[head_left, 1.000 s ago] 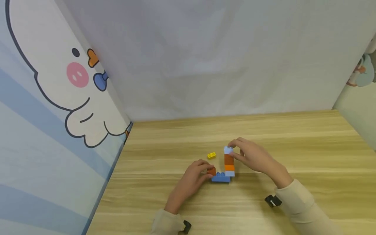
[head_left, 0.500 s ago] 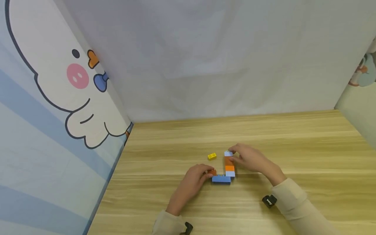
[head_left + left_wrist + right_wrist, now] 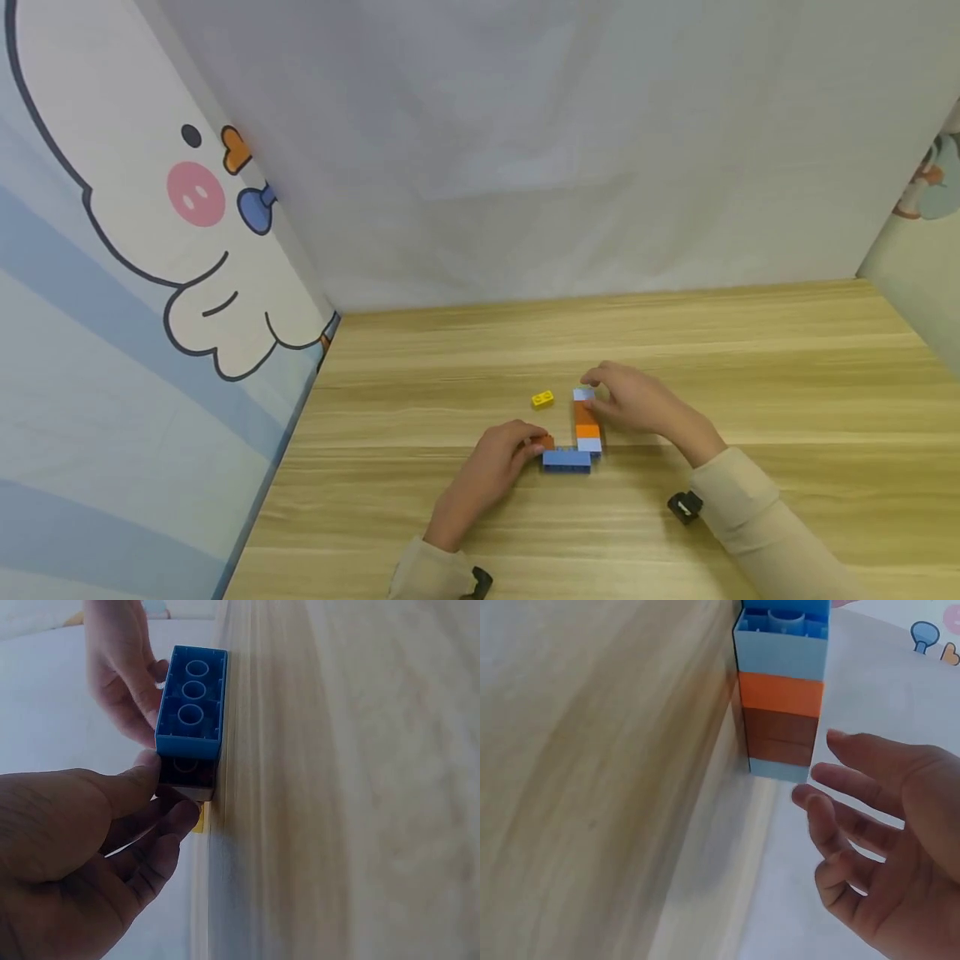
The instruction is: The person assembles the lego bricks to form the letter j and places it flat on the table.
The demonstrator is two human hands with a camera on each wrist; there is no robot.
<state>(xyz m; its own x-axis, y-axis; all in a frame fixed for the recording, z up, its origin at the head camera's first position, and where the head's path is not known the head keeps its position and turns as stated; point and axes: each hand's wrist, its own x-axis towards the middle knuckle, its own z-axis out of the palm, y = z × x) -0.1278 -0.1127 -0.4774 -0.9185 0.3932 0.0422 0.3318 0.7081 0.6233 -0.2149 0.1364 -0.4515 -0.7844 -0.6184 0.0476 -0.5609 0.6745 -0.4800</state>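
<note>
My left hand (image 3: 489, 462) pinches a reddish-brown toy brick (image 3: 548, 442) at the left end of a longer blue toy brick (image 3: 567, 462). The blue brick's hollow underside, with its round tubes, shows in the left wrist view. From its right end extends a stack of bricks (image 3: 587, 429): light blue, orange, brown, then light blue again. My right hand (image 3: 633, 400) is beside the stack's far end, fingers loosely bent. Small gaps show between its fingertips and the stack in the right wrist view. My left fingers partly cover the reddish-brown brick.
Just behind the bricks, a small yellow two-stud brick (image 3: 542, 400) lies on the wood-grain table (image 3: 750, 375). A pale cloth backdrop (image 3: 525, 167) rises at the table's far edge. On the left stands a panel (image 3: 97, 358) with a cartoon figure.
The joined bricks have tipped back, so the blue brick's underside now faces forward. My right hand has lowered with the far end of the stack; my left has kept its hold.
</note>
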